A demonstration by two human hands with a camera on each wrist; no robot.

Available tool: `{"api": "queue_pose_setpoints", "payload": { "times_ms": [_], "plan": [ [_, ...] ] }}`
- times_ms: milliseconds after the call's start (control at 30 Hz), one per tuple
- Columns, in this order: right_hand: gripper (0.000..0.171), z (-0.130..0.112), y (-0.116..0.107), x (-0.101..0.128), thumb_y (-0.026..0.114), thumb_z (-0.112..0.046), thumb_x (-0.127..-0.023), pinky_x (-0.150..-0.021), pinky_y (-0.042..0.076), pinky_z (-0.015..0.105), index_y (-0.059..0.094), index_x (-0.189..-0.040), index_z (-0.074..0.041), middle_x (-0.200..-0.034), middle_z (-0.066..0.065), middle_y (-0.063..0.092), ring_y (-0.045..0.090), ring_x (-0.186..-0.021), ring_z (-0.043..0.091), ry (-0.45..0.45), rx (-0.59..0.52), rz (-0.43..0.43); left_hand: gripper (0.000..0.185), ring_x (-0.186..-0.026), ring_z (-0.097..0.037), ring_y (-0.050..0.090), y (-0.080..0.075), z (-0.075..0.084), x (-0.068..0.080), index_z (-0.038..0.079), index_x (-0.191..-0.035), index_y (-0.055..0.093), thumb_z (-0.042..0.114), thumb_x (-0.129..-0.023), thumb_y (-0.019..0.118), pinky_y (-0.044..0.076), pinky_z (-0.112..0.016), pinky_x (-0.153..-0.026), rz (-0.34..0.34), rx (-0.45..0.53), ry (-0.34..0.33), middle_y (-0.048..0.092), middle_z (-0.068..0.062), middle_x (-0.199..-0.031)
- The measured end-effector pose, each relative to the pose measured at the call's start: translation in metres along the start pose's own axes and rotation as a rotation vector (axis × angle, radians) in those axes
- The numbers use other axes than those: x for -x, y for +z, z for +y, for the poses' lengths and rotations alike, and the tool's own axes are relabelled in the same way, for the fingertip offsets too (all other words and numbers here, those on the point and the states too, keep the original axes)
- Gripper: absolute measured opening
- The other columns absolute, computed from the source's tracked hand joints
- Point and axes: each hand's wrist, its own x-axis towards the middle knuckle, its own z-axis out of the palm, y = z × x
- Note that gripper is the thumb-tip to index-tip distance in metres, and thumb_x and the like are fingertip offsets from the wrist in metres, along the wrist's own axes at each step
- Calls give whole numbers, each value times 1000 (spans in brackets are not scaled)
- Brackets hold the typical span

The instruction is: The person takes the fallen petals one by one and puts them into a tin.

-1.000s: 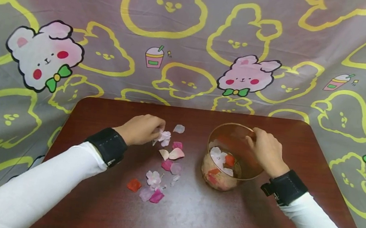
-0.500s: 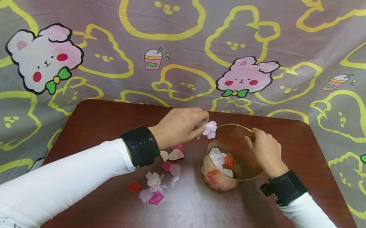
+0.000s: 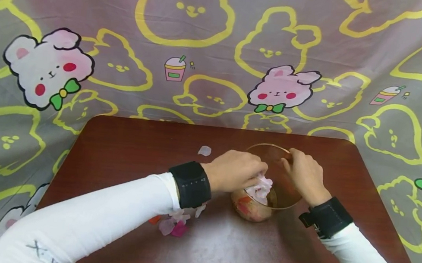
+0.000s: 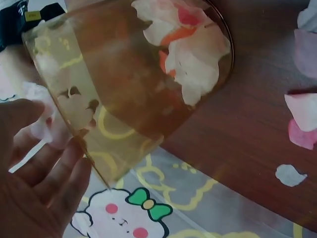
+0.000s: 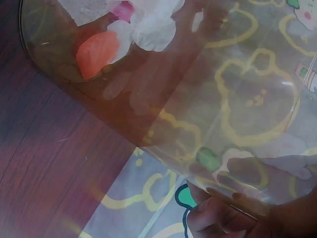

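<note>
A clear amber glass vase with a gold rim stands on the table, white, pink and orange petals at its bottom. My right hand grips its far right rim, thumb and fingers on either side of the wall. At the vase's left rim, my left hand pinches a pale pink fabric blossom over the opening. In the left wrist view that blossom shows between thumb and fingers, right at the rim. Through the glass, the right wrist view shows an orange petal.
Loose petals lie on the brown table left of the vase: a magenta petal, a lilac petal and a pale petal farther back. My left arm hides others. A patterned cloth hangs behind the table.
My left hand has carried the blossom rightward from the loose petals to the vase's mouth. My right hand has kept its grip on the rim, and the vase has stayed in place.
</note>
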Motion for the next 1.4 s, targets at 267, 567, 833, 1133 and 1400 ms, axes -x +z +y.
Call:
{"api": "queue_pose_setpoints", "payload": {
  "times_ms": [267, 567, 833, 1133, 1400],
  "plan": [
    [20, 0, 0, 0, 65, -22, -98, -48, 33, 34, 59, -85, -8, -64, 5, 51, 51, -57, 23, -3, -6, -3, 15, -88, -11, 63, 4, 5, -2, 17, -105, 72, 26, -98, 63, 54, -29, -79, -107, 20, -18, 70, 4, -95],
    [20, 1, 1, -1, 67, -21, -96, -47, 33, 34, 59, -84, -7, -64, 5, 51, 52, -57, 24, -12, -7, 18, 19, -93, -13, 64, -5, -8, 3, 15, -111, 72, 27, -99, 63, 54, -29, -83, -13, 37, -21, 71, 0, -103],
    [17, 2, 2, 0, 67, -22, -96, -48, 39, 38, 62, -87, -8, -70, 10, 63, 61, -62, 29, -18, -10, 25, 14, -93, -15, 63, -8, -35, 28, 16, -107, 70, 24, -100, 62, 54, -33, -81, 131, 27, -95, 69, 1, -102],
    [17, 2, 1, -1, 68, -21, -95, -47, 41, 41, 61, -86, -9, -71, 12, 66, 64, -64, 33, -25, -1, 30, 18, -93, -16, 65, 8, -74, 69, 11, -111, 70, 23, -98, 65, 57, -36, -83, 107, 89, -264, 70, -4, -107],
    [16, 2, 2, 0, 68, -21, -95, -47, 41, 41, 62, -88, -8, -74, 12, 67, 64, -65, 33, -20, 4, 25, 23, -92, -19, 66, 37, -100, 107, 7, -111, 71, 23, -94, 70, 57, -41, -86, 0, 161, -376, 72, -7, -104]
  ]
}}
